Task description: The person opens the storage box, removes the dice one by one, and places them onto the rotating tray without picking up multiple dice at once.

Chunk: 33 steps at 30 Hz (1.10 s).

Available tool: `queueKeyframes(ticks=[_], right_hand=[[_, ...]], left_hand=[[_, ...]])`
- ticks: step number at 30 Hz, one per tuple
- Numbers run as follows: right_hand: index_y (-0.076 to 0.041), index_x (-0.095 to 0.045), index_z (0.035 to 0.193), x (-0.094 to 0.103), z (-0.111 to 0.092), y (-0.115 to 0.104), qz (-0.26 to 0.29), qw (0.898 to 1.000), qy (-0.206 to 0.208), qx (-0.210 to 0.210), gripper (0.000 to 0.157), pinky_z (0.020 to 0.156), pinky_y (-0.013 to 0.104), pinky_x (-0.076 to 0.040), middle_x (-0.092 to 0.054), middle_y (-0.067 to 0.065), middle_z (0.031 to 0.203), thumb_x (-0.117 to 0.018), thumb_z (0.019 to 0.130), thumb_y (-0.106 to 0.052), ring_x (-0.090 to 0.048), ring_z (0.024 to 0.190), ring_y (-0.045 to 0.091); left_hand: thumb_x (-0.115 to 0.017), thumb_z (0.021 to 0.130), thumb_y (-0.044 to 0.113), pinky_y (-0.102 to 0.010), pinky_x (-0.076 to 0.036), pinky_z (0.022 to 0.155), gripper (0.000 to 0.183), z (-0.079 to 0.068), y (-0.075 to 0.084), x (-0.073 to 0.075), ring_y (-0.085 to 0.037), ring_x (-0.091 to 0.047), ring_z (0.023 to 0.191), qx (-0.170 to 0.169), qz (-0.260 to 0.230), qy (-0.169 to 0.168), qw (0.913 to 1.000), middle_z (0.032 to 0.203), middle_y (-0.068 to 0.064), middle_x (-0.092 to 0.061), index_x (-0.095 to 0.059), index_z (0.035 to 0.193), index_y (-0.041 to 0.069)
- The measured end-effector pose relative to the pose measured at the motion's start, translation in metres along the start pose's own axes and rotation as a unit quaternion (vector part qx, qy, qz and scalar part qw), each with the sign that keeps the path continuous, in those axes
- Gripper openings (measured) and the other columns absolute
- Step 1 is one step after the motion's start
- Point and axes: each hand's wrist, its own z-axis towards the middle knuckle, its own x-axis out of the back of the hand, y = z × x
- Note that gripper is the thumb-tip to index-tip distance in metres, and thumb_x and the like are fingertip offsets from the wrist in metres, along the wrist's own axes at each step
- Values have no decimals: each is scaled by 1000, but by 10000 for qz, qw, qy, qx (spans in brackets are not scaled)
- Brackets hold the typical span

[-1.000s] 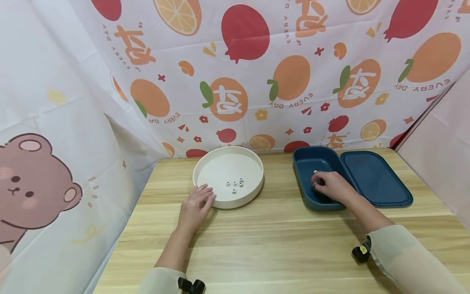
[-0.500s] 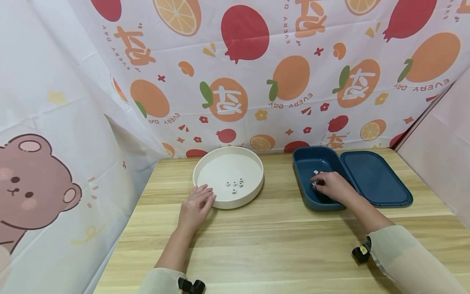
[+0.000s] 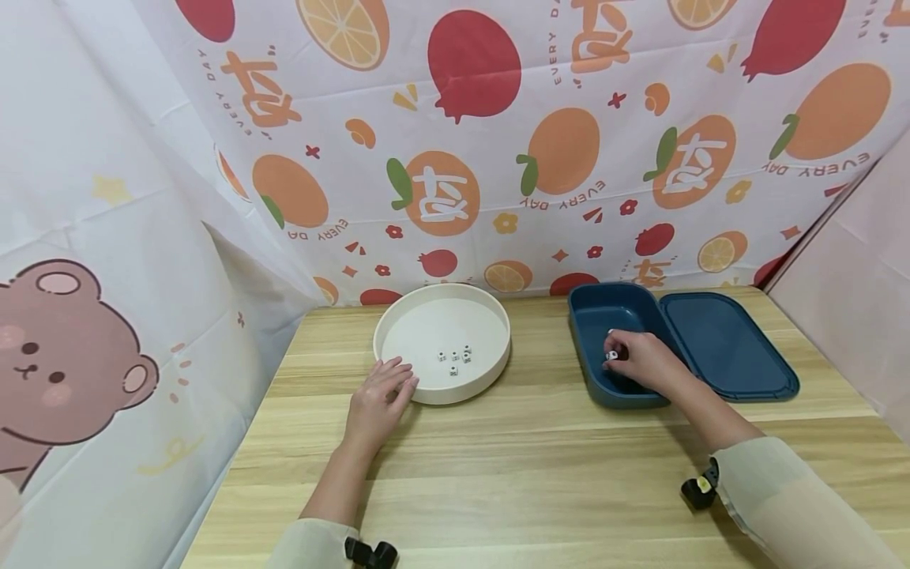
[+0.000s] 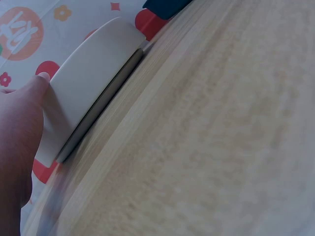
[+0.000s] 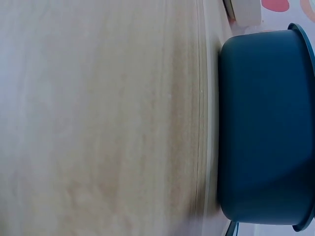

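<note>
In the head view, my left hand (image 3: 380, 399) rests on the near-left rim of a round white tray (image 3: 490, 371), its fingers relaxed over the edge. The left wrist view has the thumb (image 4: 37, 88) against the tray's wall. Several small white dice (image 3: 454, 371) lie in the tray. My right hand (image 3: 643, 357) reaches into a blue rectangular box (image 3: 593, 387), fingers curled, pinching a white die (image 3: 611, 356). A bit of white shows above the fingertips too. The palm hides part of the box's inside. Only the box's outer wall (image 5: 266, 128) appears in the right wrist view.
A flat blue lid (image 3: 732, 344) lies on the wooden table (image 3: 512, 474) against the box's right side. Behind the table hangs a fruit-print cloth (image 3: 490, 197); a white cloth with a bear (image 3: 64, 363) hangs at the left.
Between the frames, the right fingers shift slightly inside the box; the white die shows more clearly at the fingertips now. The left hand and the tray with its dice stay put.
</note>
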Motion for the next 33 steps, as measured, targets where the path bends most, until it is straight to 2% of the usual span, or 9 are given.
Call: queueKeyframes(ticks=[12, 20, 23, 28, 33], right_hand=[[-15, -67, 90, 1, 1, -3, -122, 9998, -5, 179, 14, 56, 23, -44, -55, -7, 71, -79, 83, -12, -50, 65, 10], [-13, -71, 99, 12, 9, -11, -2, 10000, 21, 40, 15, 59, 24, -49, -62, -5, 76, -74, 86, -6, -54, 69, 11], [-11, -71, 103, 19, 17, -20, 122, 9998, 142, 100, 17, 62, 25, -50, -64, -2, 81, -72, 87, -5, -55, 73, 14], [-12, -71, 108, 25, 34, -43, 180, 9987, 320, 364, 18, 62, 26, -50, -65, -1, 85, -69, 91, -11, -54, 73, 15], [-13, -70, 108, 16, 58, -77, 118, 9986, 122, 506, 17, 66, 29, -53, -67, -1, 87, -69, 92, -20, -57, 75, 13]], left_hand=[[-76, 85, 11, -56, -46, 107, 14, -3, -2, 0, -29, -68, 111, -41, 10, 56, 10000, 101, -10, -76, -77, 94, 0], [-76, 85, 11, -55, -45, 107, 14, -1, -2, 0, -29, -68, 111, -60, -29, 62, 10000, 102, -9, -76, -77, 94, 0], [-76, 85, 12, -55, -45, 107, 15, -1, -1, 0, -29, -68, 111, -30, -21, 32, 10000, 102, -9, -76, -77, 95, 0], [-76, 84, 12, -53, -45, 108, 15, 0, -1, 1, -28, -68, 111, -31, 20, 32, 10000, 101, -9, -76, -77, 94, 1], [-76, 84, 13, -53, -45, 108, 16, -1, -1, 1, -29, -68, 111, -48, 31, 2, 10000, 101, -9, -76, -77, 95, 0]])
